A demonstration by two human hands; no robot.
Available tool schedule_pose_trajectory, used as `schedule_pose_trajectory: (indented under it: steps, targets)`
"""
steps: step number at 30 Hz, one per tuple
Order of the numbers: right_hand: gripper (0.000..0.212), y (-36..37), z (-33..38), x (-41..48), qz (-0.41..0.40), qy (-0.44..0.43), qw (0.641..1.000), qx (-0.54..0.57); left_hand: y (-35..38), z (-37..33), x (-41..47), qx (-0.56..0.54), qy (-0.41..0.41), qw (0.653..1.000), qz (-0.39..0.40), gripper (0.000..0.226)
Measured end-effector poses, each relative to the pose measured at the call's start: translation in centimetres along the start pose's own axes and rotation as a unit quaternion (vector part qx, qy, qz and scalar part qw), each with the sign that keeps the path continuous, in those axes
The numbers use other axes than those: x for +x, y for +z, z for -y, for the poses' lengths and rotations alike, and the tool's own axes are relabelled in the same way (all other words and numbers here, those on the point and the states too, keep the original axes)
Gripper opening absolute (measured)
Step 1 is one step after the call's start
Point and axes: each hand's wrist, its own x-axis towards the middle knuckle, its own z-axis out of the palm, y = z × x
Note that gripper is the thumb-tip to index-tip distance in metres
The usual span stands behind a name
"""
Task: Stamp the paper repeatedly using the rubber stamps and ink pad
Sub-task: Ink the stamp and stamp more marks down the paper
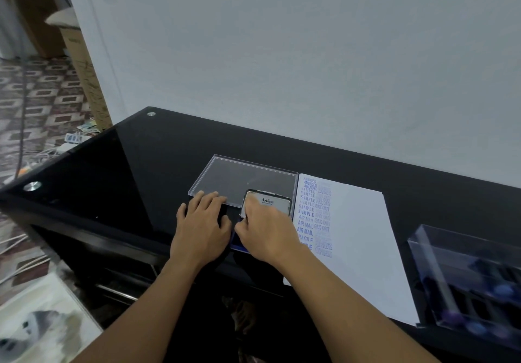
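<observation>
Far to the left of the ink pad (240, 243), the black glass table (135, 165) is reflecting the pale wall. Just left of the pad, the left hand (201, 229) is lying flat and holding nothing; its fingers are straight and slightly spread, and their tips are reaching the near edge of a clear plastic tray (244, 178) that is sitting beyond the pad. Only a sliver of the ink pad's blue surface is showing between the two hands. Its lid (270, 202) — white label, "Artline" printed on it — is standing tilted up at the pad's far side. The right hand (267, 234) is covering most of the pad, with thumb and forefinger curling round the lid's near-left corner; the other fingers are hiding behind the back of the hand. Just right of the pad, the white paper (358, 238) is lying flat, carrying two columns of blue impressions — AMENDED, SAMPLE, AIR MAIL, FAX OUT — along its left edge. Well right of the pad, past the paper, a clear box (423, 252) is holding blurred dark rubber stamps (503, 289) with bluish round tops.
</observation>
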Motion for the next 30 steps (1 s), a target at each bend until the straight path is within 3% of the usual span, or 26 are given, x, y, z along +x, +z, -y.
schedule_pose_trajectory:
  steps: [30]
  targets:
    - [0.013, -0.58, 0.14, -0.06, 0.023, 0.009, 1.0, 0.017, -0.07, 0.08, -0.03, -0.013, -0.006, 1.0, 0.005, 0.048]
